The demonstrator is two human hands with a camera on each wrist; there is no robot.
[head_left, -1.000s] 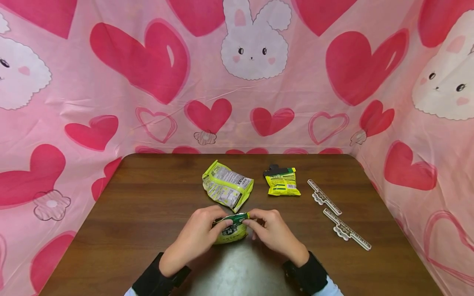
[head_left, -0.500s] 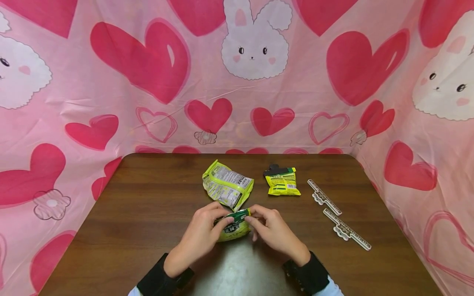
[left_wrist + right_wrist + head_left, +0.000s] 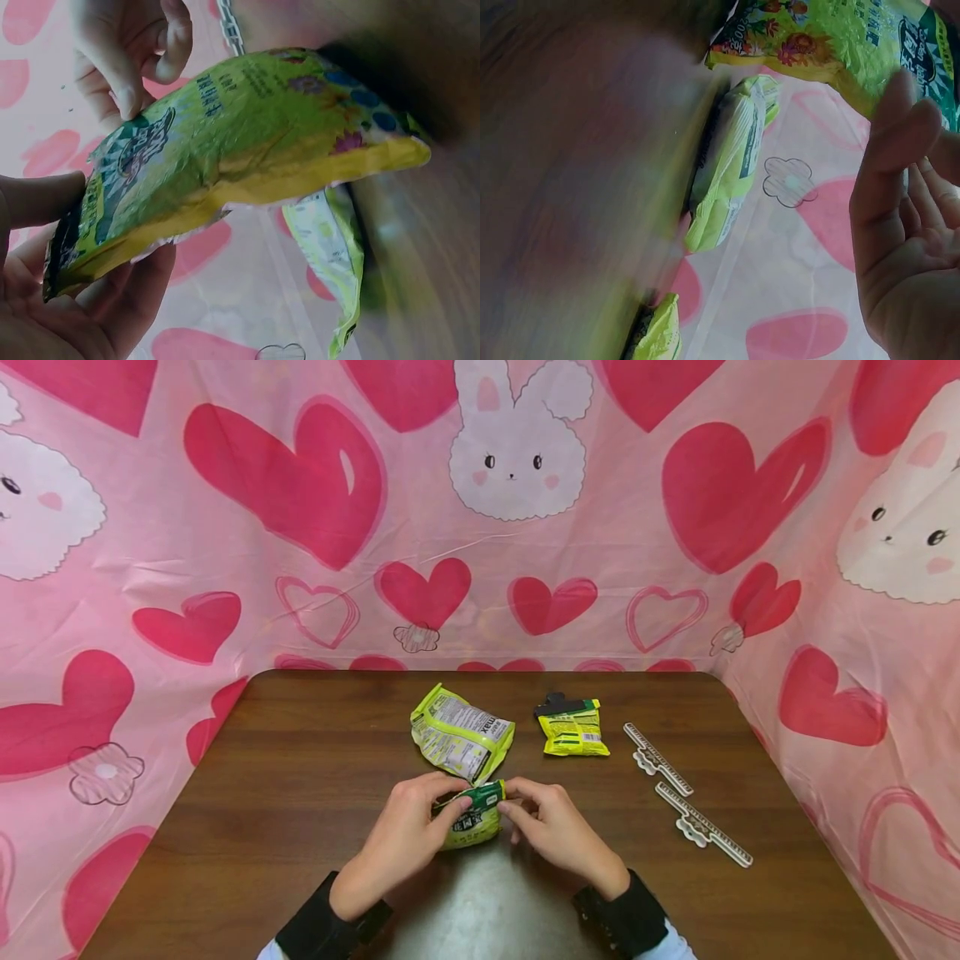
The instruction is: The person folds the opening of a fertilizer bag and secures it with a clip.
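A green and yellow snack bag with a dark green top edge stands between both hands in the head view. My left hand pinches the left part of that top edge, thumb in front and fingers behind. At the right end of the edge, my right hand pinches with thumb and forefinger. The left wrist view shows the bag's printed front and its yellow side seam. In the right wrist view, the bag's top is partly hidden by my right fingers.
Just beyond the hands lies a larger green and grey bag. Right of it is a small yellow packet with a black bag clip across its top. Two white ruler-like clips lie at the right. A pink curtain surrounds the table.
The snack bag's top edge has risen slightly, and its green band shows more. My left hand has shifted a little right and up; my right hand has barely moved.
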